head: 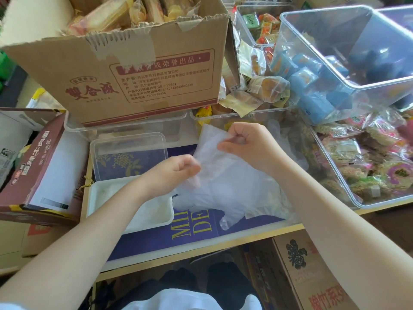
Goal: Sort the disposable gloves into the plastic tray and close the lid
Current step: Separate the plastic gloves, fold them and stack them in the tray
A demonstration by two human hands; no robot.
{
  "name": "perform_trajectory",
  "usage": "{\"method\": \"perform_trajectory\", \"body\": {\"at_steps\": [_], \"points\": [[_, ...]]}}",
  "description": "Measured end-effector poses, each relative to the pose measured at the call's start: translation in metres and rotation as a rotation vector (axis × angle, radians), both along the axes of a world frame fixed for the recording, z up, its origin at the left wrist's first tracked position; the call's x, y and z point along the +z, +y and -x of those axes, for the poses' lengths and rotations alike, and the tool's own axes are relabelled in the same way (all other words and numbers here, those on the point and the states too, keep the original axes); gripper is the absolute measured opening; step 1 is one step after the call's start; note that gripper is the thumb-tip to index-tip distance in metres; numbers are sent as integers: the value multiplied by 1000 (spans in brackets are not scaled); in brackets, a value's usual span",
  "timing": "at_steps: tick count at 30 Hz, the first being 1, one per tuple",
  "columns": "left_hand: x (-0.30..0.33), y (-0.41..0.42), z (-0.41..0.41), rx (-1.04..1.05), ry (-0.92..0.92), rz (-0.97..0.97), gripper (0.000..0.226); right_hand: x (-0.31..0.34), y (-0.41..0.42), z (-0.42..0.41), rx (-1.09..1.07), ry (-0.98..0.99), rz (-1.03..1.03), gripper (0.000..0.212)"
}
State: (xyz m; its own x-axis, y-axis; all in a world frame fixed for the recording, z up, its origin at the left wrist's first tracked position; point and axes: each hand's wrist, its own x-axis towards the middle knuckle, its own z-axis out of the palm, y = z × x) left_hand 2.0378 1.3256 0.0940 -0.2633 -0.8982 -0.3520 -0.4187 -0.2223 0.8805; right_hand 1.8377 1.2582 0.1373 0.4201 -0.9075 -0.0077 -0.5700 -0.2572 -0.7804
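Head view: two bare hands hold one thin translucent plastic disposable glove [211, 144] above a loose pile of more such gloves [225, 191], too bunched to count. The left hand [172, 171] pinches its lower edge with curled fingers; the right hand [248, 144] pinches its upper corner. One white rectangular plastic tray [98, 193] sits below the left forearm, and one clear rectangular lid [129, 153] lies just behind it. One brown cardboard box [134, 70] stands farther back.
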Motion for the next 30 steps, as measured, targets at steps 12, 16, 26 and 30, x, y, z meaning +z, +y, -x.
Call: {"method": "perform_trajectory", "body": {"at_steps": [12,16,26,30], "points": [[3,-22,54,239,33,252,25,10,-24,32,142,45,8,43],[3,-22,56,355,175,208,22,5,-38,70,42,-240,-499,55],[-12,-33,65,602,317,135,11,-30,-33,80,125,-190,-513,3],[-18,-29,69,583,374,81,13,-35,-37,83,-7,-279,-454,5]]}}
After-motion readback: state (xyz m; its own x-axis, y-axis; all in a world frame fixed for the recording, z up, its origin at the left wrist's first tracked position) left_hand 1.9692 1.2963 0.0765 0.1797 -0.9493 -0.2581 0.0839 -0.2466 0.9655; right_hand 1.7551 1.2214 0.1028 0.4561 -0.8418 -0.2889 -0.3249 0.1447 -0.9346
